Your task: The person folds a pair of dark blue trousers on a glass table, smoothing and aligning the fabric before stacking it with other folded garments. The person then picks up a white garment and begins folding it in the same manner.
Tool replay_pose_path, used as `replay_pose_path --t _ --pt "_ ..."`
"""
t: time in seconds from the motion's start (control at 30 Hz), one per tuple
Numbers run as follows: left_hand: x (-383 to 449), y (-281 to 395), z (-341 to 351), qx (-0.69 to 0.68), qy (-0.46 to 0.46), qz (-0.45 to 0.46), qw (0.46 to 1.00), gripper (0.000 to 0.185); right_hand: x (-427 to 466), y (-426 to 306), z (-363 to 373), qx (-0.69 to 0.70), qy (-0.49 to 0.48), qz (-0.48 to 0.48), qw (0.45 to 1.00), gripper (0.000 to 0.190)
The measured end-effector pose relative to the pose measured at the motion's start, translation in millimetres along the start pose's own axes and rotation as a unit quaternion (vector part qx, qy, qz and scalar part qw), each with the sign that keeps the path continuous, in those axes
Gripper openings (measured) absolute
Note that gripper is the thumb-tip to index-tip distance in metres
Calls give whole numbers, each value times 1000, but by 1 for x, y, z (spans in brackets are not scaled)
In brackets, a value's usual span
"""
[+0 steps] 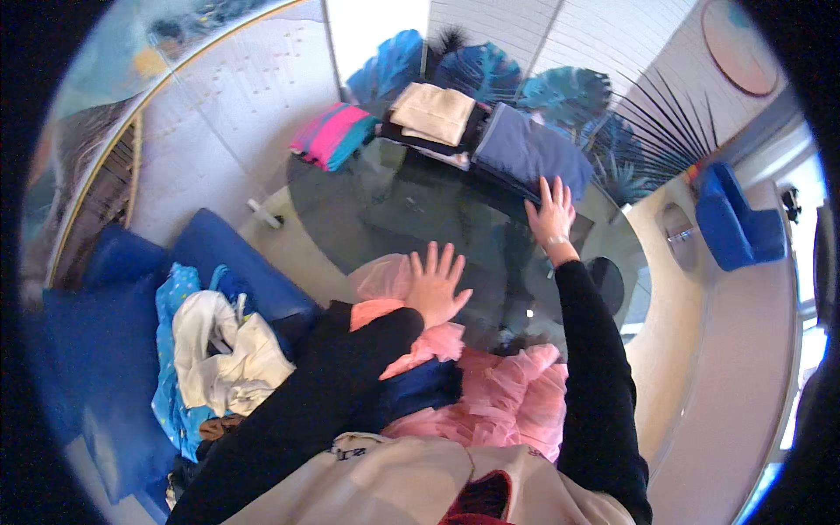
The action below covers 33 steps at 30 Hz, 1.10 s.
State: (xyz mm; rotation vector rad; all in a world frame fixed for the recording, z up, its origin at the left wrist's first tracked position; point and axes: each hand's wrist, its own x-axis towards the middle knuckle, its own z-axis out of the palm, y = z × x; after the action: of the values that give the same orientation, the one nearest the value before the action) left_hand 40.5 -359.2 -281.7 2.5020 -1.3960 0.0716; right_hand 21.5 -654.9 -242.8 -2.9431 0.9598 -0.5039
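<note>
My left hand (438, 285), its fingers spread, lies on or just over a pink tulle garment (384, 279) at the near edge of the round dark glass table (426, 203). More of the pink tulle (512, 394) falls over my lap, beside dark blue fabric (426, 387). My right hand (552, 211) reaches to the near edge of a folded grey-blue cloth (531, 147), fingers apart and touching or just above it. Left of that cloth is a stack with a folded beige cloth (433, 111) on black ones. A folded pink and teal striped cloth (335, 134) sits farther left.
A blue sofa (111, 354) on the left holds a heap of clothes, with a crumpled white garment (230, 354) over a blue dotted one (172, 328). Large blue leaves (479, 72) stand behind the table. A blue armchair (735, 220) is at the right.
</note>
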Motion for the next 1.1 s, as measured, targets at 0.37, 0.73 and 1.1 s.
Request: replay_pose_path --t 0.37,0.73,1.1 --pt "-1 -6 9 -66 30 4 997 69 -196 -34 5 47 -106 -49 992 56" --pt "-85 -46 -33 -188 117 -28 975 58 -242 -48 -15 113 -108 -81 984 54" --pt "-265 -125 -163 145 9 -224 964 65 -242 -52 -7 121 -91 -71 986 52"
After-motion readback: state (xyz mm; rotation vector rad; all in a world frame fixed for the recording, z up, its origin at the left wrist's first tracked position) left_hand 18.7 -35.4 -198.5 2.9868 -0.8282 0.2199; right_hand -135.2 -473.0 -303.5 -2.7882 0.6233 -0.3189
